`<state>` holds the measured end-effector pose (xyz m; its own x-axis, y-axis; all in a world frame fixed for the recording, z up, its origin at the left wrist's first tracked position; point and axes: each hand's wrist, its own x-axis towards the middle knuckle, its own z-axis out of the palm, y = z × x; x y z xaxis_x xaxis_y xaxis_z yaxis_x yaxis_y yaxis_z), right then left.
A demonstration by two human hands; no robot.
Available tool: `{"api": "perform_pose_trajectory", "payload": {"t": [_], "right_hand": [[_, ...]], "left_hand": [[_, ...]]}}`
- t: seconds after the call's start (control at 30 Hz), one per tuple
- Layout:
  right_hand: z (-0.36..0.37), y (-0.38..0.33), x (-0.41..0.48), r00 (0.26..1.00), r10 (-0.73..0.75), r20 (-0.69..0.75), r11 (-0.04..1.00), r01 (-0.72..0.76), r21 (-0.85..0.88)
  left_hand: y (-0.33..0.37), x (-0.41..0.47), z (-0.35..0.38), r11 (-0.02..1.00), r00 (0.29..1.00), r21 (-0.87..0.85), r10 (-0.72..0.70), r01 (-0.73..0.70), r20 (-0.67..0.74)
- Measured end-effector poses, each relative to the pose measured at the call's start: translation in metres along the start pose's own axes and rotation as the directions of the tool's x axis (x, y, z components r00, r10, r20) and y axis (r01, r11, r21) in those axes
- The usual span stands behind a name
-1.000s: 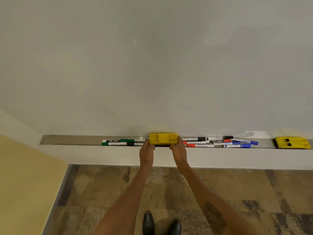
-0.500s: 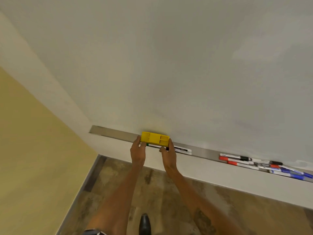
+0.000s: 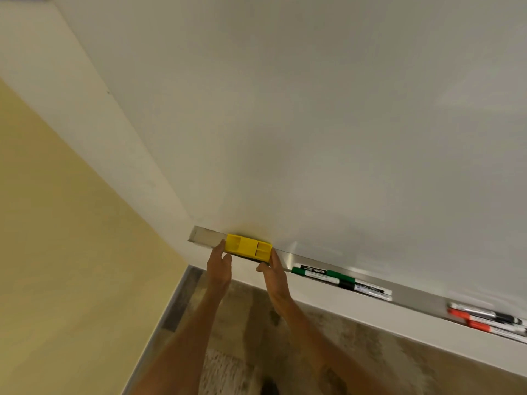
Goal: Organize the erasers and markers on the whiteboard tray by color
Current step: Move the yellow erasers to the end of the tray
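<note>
A yellow eraser (image 3: 247, 248) lies near the left end of the metal whiteboard tray (image 3: 204, 237). My left hand (image 3: 219, 265) grips its left end and my right hand (image 3: 272, 267) grips its right end. To the right in the tray lie green markers (image 3: 319, 273) with a black-capped one beside them. Further right, at the frame edge, lie red markers (image 3: 476, 323) and black markers (image 3: 504, 318).
The whiteboard (image 3: 313, 124) fills the upper view. A yellow wall (image 3: 57, 223) stands to the left, meeting the floor (image 3: 242, 352) at a grey baseboard. A white ledge (image 3: 370, 317) runs under the tray. A dark shoe shows at the bottom edge.
Both hands slid the yellow eraser leftward along the tray, past the green markers, to near the tray's left end. The view turned left; the second yellow eraser and blue markers left the frame.
</note>
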<state>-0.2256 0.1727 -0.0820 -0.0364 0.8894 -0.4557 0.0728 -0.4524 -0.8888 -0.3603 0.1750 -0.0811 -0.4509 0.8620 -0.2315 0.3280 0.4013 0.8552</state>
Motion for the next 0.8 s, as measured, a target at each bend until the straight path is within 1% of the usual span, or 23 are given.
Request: {"api": "perform_pose_trajectory", "payload": {"t": [0.1,0.27,0.33,0.43,0.5,0.67,0.8], "right_hand": [[0.018,0.007,0.01,0.999,0.009,0.033,1.0,-0.009,0.007],[0.036,0.01,0.02,0.998,0.015,0.067,0.999,-0.012,-0.041],[0.04,0.01,0.025,0.997,0.009,0.074,0.998,-0.005,-0.058],[0.045,0.009,0.028,0.995,0.019,0.098,0.995,-0.009,-0.096],[0.048,0.009,0.029,0.994,0.03,0.101,0.994,-0.019,-0.111],[0.05,0.011,0.031,0.993,0.032,0.11,0.989,-0.016,-0.149],[0.049,0.008,0.031,0.991,0.052,0.122,0.985,-0.031,-0.167]], "left_hand": [[-0.011,0.013,-0.005,0.999,1.0,0.033,0.019,-0.019,-0.001],[-0.025,0.03,-0.009,0.994,0.999,0.094,0.052,-0.052,0.004],[-0.026,0.038,-0.008,0.986,0.998,0.161,0.042,-0.048,0.037],[-0.027,0.049,-0.006,0.952,0.997,0.305,-0.003,-0.02,0.077],[-0.027,0.052,-0.004,0.936,0.995,0.353,-0.019,-0.016,0.097],[-0.032,0.053,0.0,0.928,0.994,0.373,-0.042,0.003,0.096],[-0.032,0.051,-0.001,0.934,0.995,0.356,-0.019,-0.019,0.102]]}}
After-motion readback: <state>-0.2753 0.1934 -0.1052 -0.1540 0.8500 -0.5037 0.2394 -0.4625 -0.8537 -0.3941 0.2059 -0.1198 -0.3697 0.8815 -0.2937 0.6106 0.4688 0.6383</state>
